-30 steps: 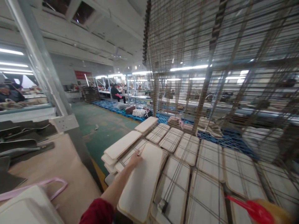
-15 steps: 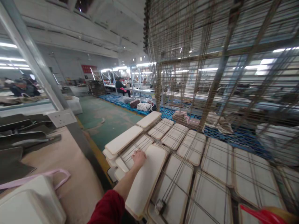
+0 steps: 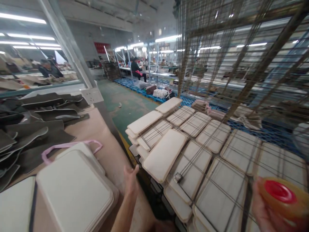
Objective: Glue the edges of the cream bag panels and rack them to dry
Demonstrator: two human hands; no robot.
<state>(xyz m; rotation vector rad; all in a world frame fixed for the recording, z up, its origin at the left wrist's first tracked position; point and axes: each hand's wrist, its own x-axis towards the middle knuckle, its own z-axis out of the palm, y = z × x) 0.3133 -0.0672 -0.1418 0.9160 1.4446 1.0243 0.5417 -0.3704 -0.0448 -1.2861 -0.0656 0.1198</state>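
Observation:
My left hand (image 3: 131, 176) is in the air at the right edge of the tan-covered table (image 3: 103, 132). It holds nothing, and its thumb stands apart from the fingers. Left of it, a stack of cream rounded panels (image 3: 74, 190) lies on the table, with a pink strap (image 3: 58, 147) behind. At the lower right, my right hand (image 3: 262, 206) is wrapped round an amber bottle with a red cap (image 3: 282, 193), partly cut off by the frame. Between the hands, a loose cream panel (image 3: 164, 156) rests on the wire rack among rows of similar panels.
Dark grey-green cut pieces (image 3: 41, 122) are heaped at the left of the table. A metal post (image 3: 70, 45) rises from its edge. A raised wire grid (image 3: 217, 61) leans over the rack at the right. Green floor (image 3: 120, 109) runs between. A seated person (image 3: 137, 69) is farther back.
My left hand has let go of the loose panel on the rack and moved left and down to the table edge. My right hand with the bottle has come into view. The camera view has turned left.

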